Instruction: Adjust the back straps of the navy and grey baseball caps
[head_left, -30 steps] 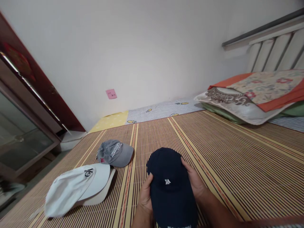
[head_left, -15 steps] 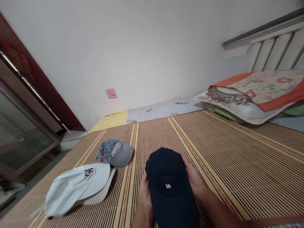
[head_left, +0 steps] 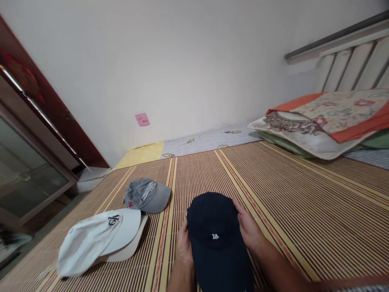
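"Only the navy cap and the hands on it have shifted: it's tilted slightly differently, and the left hand has let its thumb slide from the cap's front to its edge."

"Where is it, and how is it held?"

"Right of the white cap, brim toward the person. The left hand and the right hand clasp its two sides; most fingers are hidden beneath, so I can't tell how far they curl, nor whether it touches the mat."

"What could go wrong?"

"With an edge hold, I'd guess one slack hand could let it tip; squeezing too hard might buckle it. Swinging left could shove the white cap."

"And around that?"

"A second brim shows under its own. Just beyond it sits the grey cap, which such a shove could nudge too. Farther off, well to its right, lies a pillow; beyond it, a pink note on the wall."
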Motion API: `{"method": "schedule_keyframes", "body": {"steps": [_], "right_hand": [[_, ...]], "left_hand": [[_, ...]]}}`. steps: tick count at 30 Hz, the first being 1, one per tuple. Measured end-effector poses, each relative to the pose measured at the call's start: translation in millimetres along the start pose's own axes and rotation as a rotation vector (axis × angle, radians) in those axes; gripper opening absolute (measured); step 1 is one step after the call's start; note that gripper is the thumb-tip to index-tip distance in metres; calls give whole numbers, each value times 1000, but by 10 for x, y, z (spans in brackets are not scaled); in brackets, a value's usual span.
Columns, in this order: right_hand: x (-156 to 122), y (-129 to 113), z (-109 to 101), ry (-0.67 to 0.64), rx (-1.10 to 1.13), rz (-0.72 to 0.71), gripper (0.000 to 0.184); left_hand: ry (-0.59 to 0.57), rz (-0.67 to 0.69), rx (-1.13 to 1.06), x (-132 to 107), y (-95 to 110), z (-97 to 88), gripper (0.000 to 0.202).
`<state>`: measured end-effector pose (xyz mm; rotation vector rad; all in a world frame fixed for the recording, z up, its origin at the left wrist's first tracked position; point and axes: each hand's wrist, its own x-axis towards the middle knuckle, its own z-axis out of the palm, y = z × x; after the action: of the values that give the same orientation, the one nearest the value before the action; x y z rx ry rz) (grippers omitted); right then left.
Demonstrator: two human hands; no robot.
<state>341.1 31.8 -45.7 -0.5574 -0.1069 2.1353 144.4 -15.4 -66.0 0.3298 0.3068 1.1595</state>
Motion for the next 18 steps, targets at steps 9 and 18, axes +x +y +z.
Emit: {"method": "schedule_keyframes", "body": {"steps": [9, 18], "right_hand": [[133, -16, -159, -27, -108, -87, 41], [150, -2, -181, -23, -98, -68, 24]], "left_hand": [[115, 52, -6, 69, 32, -229, 42], [174, -5, 53, 2, -6, 4, 30]]}}
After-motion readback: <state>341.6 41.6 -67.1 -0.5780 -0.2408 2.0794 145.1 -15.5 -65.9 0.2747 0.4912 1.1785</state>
